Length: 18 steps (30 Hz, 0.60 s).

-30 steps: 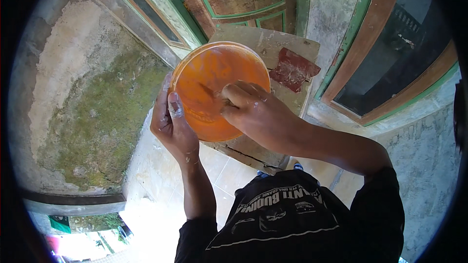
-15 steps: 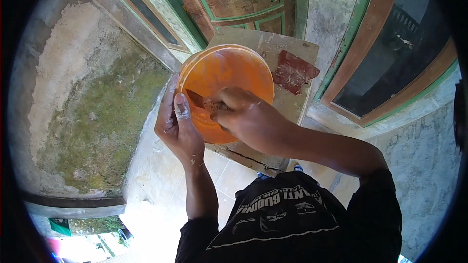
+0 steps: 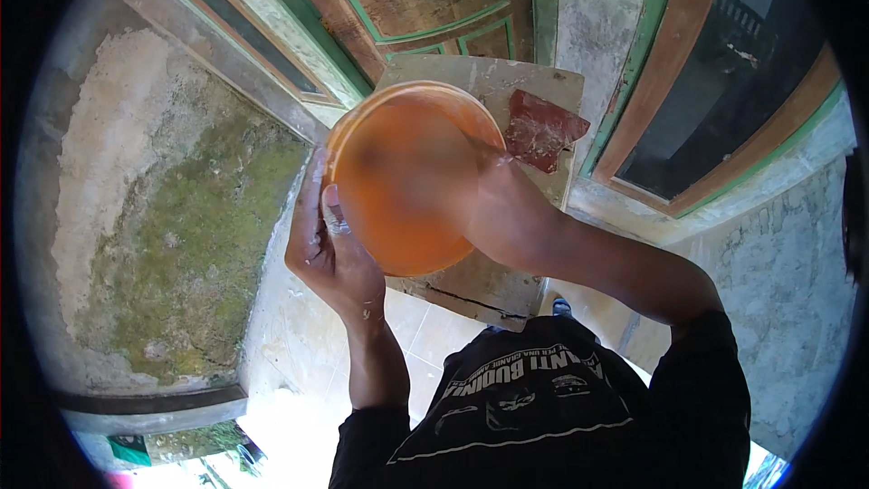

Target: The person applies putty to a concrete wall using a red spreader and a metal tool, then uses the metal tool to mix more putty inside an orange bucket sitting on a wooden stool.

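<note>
An orange bucket (image 3: 410, 258) with a pale, smeared rim stands on a worn wooden board. My left hand (image 3: 337, 254) is closed on the bucket's left side, its thumb over the rim and the fingers along the outer wall. White residue coats the thumb. Reaching in from the right, my right hand (image 3: 511, 213) is over and inside the bucket. Its fingers are smeared, along with whatever they hold, so I cannot make out their grip. A dark blurred patch shows beyond them inside the bucket.
Beneath the bucket is a stained wooden board (image 3: 466, 299), with a dark red flat piece (image 3: 543, 131) marked white at its right. A panelled door (image 3: 407, 0) stands behind, a framed window (image 3: 724, 91) to the right. A mossy wall (image 3: 195, 244) rises on the left.
My right hand has shifted right, its fingers now blurred; half a second ago it gripped a scraper with a reddish-brown blade inside the bucket. My left hand stays on the rim.
</note>
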Tool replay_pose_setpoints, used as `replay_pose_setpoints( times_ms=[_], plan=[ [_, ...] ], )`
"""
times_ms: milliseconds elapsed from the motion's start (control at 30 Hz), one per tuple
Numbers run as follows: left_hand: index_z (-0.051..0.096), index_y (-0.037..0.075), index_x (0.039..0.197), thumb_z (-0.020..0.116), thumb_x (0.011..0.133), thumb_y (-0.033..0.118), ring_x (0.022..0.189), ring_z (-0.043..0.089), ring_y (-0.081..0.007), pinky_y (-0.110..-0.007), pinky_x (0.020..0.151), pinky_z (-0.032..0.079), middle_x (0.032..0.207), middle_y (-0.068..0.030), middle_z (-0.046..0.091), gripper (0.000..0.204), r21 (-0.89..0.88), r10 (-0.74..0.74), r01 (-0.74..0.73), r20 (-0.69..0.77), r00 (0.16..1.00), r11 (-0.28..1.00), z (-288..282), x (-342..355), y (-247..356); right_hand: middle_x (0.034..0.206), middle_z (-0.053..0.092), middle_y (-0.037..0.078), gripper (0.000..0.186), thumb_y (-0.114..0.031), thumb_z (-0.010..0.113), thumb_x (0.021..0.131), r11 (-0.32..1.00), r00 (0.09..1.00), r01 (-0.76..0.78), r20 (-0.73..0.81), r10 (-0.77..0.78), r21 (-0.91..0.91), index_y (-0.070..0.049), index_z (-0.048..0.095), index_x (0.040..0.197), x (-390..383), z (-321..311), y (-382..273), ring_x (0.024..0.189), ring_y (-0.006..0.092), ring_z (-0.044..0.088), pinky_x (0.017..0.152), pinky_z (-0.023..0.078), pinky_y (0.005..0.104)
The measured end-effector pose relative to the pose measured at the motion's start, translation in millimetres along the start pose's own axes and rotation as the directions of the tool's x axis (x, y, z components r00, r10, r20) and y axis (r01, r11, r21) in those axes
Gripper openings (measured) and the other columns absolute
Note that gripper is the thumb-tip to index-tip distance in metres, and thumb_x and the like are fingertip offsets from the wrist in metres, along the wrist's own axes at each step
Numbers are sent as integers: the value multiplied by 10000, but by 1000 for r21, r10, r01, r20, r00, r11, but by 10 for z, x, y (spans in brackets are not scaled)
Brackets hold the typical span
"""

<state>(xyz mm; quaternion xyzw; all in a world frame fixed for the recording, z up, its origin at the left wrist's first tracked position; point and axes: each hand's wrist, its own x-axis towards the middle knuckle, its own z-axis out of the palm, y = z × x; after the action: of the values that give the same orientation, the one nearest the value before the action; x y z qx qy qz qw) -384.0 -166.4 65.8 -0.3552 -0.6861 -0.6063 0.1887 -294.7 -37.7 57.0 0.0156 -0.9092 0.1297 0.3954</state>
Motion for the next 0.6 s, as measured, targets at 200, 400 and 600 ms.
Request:
replay_pose_setpoints(
  times_ms=[200,400,600],
  plan=[
    [571,-87,1190,512,951,146,1025,605,-215,-330,904,460,1122,-190,636,339,-108,-59,59,-1,998,992,-102,122,-94,910,544,100,349,-30,629,715,977,962,45,271,13,-209,57,566,1047,-118,-53,-126,772,203,651,646,561,236],
    [565,-95,1187,467,971,187,1031,598,-215,-339,923,449,1141,-191,623,368,-109,9,1,91,996,994,-79,135,-52,1057,574,181,332,-25,604,724,982,985,-11,166,43,-187,71,557,1039,64,-47,-86,788,242,677,660,575,283],
    [483,-82,1275,394,988,211,1120,553,-262,-377,971,422,1234,-207,560,420,-275,52,-29,74,996,961,-177,264,-352,1141,543,257,322,-36,596,730,987,944,-84,306,122,-135,75,544,1027,-5,-33,-248,783,273,685,642,577,288]
  ],
)
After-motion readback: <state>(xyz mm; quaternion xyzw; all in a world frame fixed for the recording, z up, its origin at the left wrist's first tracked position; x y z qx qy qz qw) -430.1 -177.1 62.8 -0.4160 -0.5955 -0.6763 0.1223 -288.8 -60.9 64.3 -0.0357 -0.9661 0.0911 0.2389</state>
